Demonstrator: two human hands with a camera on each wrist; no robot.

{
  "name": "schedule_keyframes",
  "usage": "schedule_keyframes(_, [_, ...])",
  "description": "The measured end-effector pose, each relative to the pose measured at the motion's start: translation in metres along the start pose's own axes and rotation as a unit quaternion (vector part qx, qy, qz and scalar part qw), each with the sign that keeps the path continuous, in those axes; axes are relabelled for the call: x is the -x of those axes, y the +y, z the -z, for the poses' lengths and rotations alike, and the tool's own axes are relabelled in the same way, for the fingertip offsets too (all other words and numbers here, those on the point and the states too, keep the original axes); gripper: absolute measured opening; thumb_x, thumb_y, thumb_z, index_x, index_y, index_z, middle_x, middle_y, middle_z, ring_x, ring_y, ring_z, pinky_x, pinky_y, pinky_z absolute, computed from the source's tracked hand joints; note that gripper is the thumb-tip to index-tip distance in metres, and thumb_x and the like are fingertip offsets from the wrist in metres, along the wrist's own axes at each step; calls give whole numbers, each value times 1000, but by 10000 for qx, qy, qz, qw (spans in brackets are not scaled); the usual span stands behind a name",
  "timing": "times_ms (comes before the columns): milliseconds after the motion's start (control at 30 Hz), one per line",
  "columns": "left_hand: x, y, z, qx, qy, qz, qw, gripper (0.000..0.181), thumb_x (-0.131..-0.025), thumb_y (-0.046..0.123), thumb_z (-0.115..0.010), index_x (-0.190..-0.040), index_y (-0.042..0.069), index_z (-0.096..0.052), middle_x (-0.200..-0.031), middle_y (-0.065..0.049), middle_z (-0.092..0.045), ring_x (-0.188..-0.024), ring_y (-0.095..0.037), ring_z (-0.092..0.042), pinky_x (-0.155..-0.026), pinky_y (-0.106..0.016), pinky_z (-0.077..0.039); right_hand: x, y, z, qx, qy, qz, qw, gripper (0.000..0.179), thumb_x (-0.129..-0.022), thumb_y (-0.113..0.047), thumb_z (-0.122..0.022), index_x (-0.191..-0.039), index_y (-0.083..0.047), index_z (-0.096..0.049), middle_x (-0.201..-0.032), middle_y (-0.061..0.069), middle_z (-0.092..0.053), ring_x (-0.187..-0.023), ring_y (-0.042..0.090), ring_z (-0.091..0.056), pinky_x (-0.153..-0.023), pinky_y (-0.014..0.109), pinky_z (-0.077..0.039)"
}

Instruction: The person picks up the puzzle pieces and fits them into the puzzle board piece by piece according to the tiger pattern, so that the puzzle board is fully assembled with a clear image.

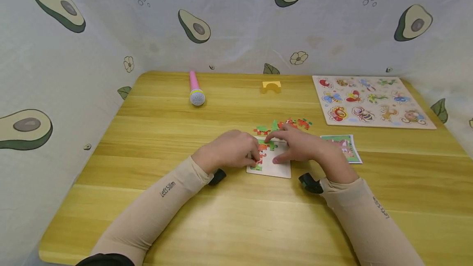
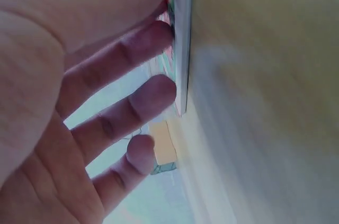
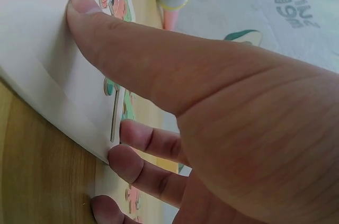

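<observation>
A small white puzzle board (image 1: 278, 169) lies at the middle of the table, with joined green, orange and red jigsaw pieces (image 1: 272, 146) along its far and left sides. Over its left side is my left hand (image 1: 236, 149); in the left wrist view several fingertips touch the board (image 2: 183, 49), the fingers spread apart. No piece shows between them, and the thumb partly hides the index finger. My right hand (image 1: 301, 145) rests its thumb on the bare board (image 3: 37, 38), fingers spread around the far edge. Loose jigsaw pieces (image 1: 304, 124) lie just beyond the board.
A printed picture card (image 1: 347, 147) lies right of the puzzle board, partly behind the right wrist. A larger wooden board with insect pictures (image 1: 369, 106) is at the back right. A yellow arch block (image 1: 271, 87) and a pink toy microphone (image 1: 197, 97) stand farther back on the table.
</observation>
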State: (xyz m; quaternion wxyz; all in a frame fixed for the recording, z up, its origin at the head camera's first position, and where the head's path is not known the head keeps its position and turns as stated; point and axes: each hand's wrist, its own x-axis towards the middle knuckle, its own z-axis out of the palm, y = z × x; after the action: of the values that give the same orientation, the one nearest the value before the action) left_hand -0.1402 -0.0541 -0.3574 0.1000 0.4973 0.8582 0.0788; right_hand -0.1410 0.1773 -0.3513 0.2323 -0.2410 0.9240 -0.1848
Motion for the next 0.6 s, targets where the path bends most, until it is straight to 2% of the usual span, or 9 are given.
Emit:
schedule_keyframes(133, [1, -1, 1, -4, 14, 237, 9997, 10, -89, 35, -80, -95, 28, -82, -95, 14, -65, -82, -1, -58, -77, -27, -48, 0, 0, 1, -18, -8, -43, 10000, 51, -86, -36, -82, -131, -22, -62, -129, 20, -44, -108, 33, -52, -96, 57, -44])
schedule_keyframes(433, [4, -5, 3, 137, 136, 744, 9970, 27, -77, 46, -84, -100, 33, -81, -103, 14, -64, -91, -5, -59, -76, -28, -47, 0, 1, 1, -95, 76, -29, 9999, 50, -85, -36, -83, -129, -21, -63, -132, 21, -44, -113, 36, -51, -97, 60, -43])
schedule_keyframes(600, [6, -8, 2, 82, 69, 983, 9951, 40, -75, 55, -83, -107, 31, -77, -116, 10, -61, -106, -13, -56, -87, -36, -47, 0, 1, 0, -144, 101, -47, 9998, 50, -84, -37, -83, -127, -21, -63, -142, 25, -40, -127, 42, -45, -103, 64, -37])
